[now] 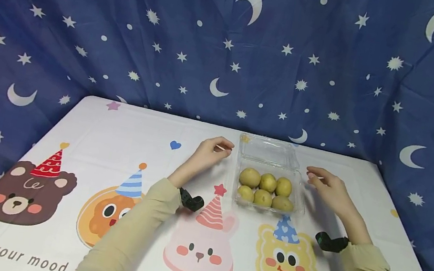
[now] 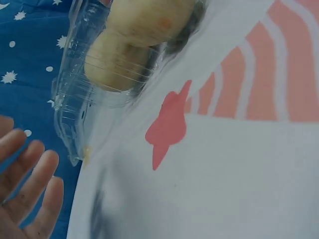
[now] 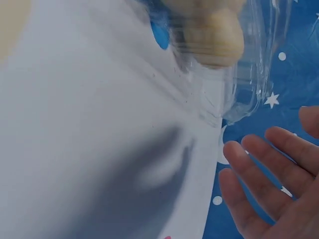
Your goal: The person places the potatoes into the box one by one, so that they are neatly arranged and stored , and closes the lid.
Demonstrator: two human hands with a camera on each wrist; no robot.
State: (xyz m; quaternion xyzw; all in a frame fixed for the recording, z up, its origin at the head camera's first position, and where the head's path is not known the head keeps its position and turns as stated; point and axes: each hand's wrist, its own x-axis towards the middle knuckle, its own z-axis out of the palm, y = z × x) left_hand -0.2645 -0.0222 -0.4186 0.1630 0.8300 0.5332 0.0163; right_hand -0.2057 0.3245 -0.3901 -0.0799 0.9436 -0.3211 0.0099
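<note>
A clear plastic clamshell box [image 1: 260, 209] holds several yellow-brown potatoes [image 1: 250, 177] in two rows. Its lid [image 1: 268, 150] lies folded back on the far side. My left hand [image 1: 212, 150] hovers just left of the lid, fingers loosely bent and nothing in them. To the right of the box, my right hand [image 1: 327, 186] is held above the table with relaxed, empty fingers. Both wrist views show spread fingers apart from the box; the potatoes [image 2: 114, 59] show through its wall on the left, and more potatoes [image 3: 214, 40] on the right.
A white tablecloth [image 1: 147, 137] printed with cartoon faces and lettering covers the table. Its far edge meets a dark blue curtain [image 1: 192, 78] with moons and stars, close behind the lid. Each wrist wears a black camera mount [image 1: 191, 200].
</note>
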